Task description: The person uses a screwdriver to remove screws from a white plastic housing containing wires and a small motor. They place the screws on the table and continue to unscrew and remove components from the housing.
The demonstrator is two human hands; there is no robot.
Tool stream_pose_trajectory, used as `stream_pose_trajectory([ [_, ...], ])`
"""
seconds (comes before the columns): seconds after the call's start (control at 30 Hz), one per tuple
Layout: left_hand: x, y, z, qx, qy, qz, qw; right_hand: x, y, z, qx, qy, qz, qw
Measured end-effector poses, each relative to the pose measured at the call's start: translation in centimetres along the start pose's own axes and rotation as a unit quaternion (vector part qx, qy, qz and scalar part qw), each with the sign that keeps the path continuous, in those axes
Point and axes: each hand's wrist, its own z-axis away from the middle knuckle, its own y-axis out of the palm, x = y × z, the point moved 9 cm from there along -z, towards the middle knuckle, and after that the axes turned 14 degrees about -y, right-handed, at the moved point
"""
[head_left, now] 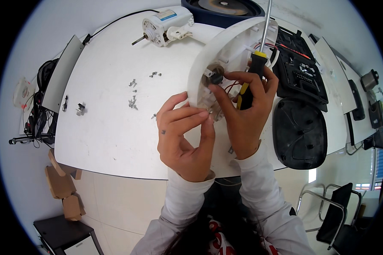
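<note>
The white curved plastic housing [198, 63] I'm working on stands at one o'clock from the middle of my view, its hollow side turned towards my right hand [242, 127]. I'd steady that shell first, since its rounded rim could easily rock. My left hand [185, 140] is at its lower edge, thumb and forefinger brought tip to tip; I can't tell whether something tiny sits between them. The long screwdriver with a black-and-yellow handle [256, 66] is tucked among my right fingers, shaft towards one o'clock, while that thumb and forefinger appear to pinch a small dark round part [217, 79] inside the shell. To do this well, I'd seat the part squarely, without twisting, and guide the thin red wires [232, 87] clear of it.

Around me is a pale tiled floor [123, 204], then the white surface [102, 136]. A black chair with a metal frame [334, 208] stands at four o'clock, torn-looking brown cardboard [59, 182] at eight. On the surface, the black plastic tool case [315, 95] lies open at two o'clock, the black rounded plastic cover [300, 134] at three, the white cylindrical motor [176, 19] near twelve. Smallest, loose silver screws [133, 102] are scattered towards ten; I'd gather them away from my sleeves.
</note>
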Motion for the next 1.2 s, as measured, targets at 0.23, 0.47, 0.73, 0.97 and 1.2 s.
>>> stream_pose_trajectory([
  [0.23, 0.1, 0.2, 0.1, 0.006, 0.002, -0.006, 1.000, -0.7, 0.0, 0.6, -0.019, 0.047, -0.068, 0.996],
  [0.47, 0.1, 0.3, 0.3, -0.003, 0.014, -0.012, 1.000, -0.9, -0.1, 0.5, -0.022, 0.032, -0.068, 0.997],
  [0.73, -2.5, 0.2, 0.1, -0.034, 0.099, -0.164, 0.981, -1.2, -0.2, 0.8, -0.029, 0.050, -0.087, 0.995],
  [0.97, -5.7, 0.1, -1.8, 0.003, 0.219, -0.334, 0.917, -0.9, -0.2, 0.4, -0.042, -0.024, -0.073, 0.996],
  [1.2, -5.9, 1.0, -2.5, 0.002, 0.245, -0.358, 0.901, -0.3, -0.7, 0.2, -0.062, -0.070, -0.021, 0.995],
])
